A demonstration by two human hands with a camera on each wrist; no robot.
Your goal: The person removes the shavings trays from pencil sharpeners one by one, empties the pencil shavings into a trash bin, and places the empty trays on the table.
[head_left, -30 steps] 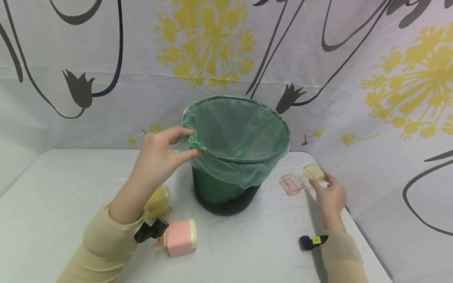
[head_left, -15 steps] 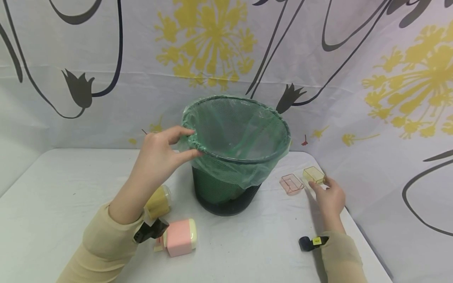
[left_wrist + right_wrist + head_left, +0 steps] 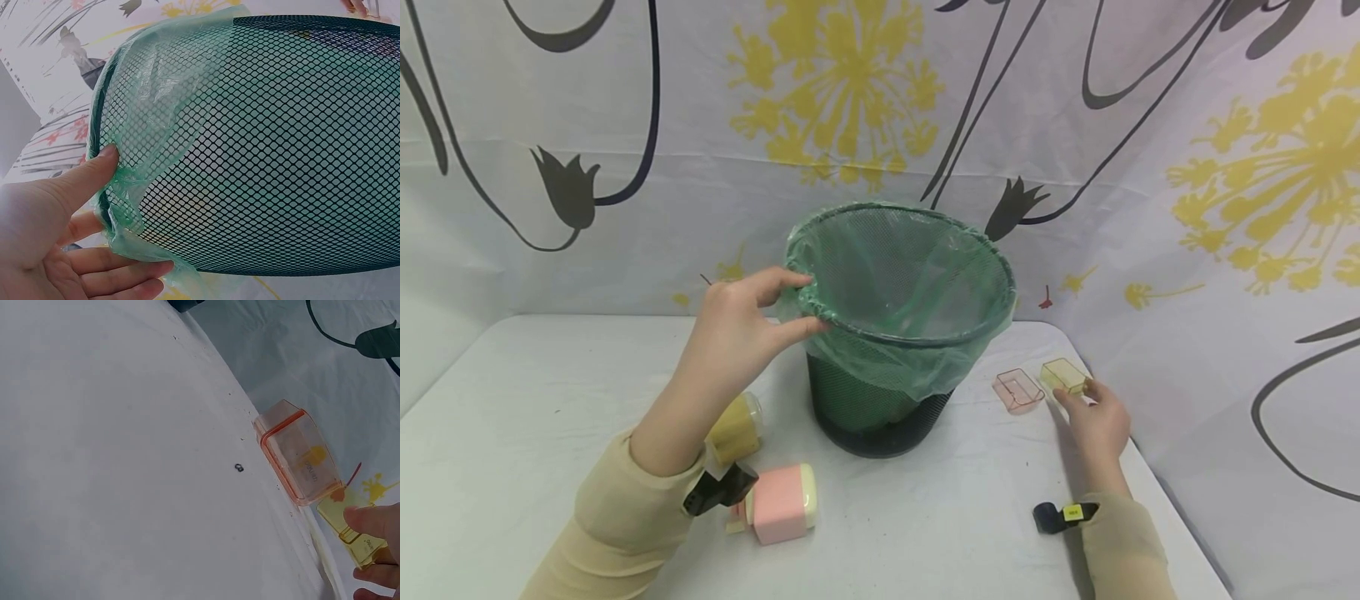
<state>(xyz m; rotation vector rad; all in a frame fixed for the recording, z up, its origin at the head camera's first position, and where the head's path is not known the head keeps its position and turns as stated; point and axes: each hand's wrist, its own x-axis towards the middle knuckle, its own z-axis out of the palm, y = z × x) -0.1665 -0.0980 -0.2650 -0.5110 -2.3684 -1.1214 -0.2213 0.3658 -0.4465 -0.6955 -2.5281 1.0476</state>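
Observation:
My left hand [image 3: 737, 325] pinches the lined rim of a black mesh wastebasket [image 3: 880, 417] between thumb and fingers. A thin green bin liner [image 3: 917, 371] is folded over that rim, bunched where the fingers are. At the table's right side, my right hand [image 3: 1099, 417] holds a small clear yellow box [image 3: 1063, 377], like a sharpener's shavings tray, between thumb and fingers. Just left of it lies a similar clear pink tray [image 3: 1018, 392], close beside the yellow one in the right wrist view. Whether the yellow tray touches the table, I cannot tell.
A pink crank pencil sharpener [image 3: 781, 504] lies near the left wrist. Behind it is a yellow sharpener [image 3: 736, 429], partly hidden by the left forearm. A patterned cloth [image 3: 850, 100] hangs behind the white table [image 3: 925, 517]. Small dark specks dot the tabletop.
The right hand has shifted slightly down in the head view, toward the person, with the yellow tray lowered a little. The left hand, wastebasket and pink tray have stayed put.

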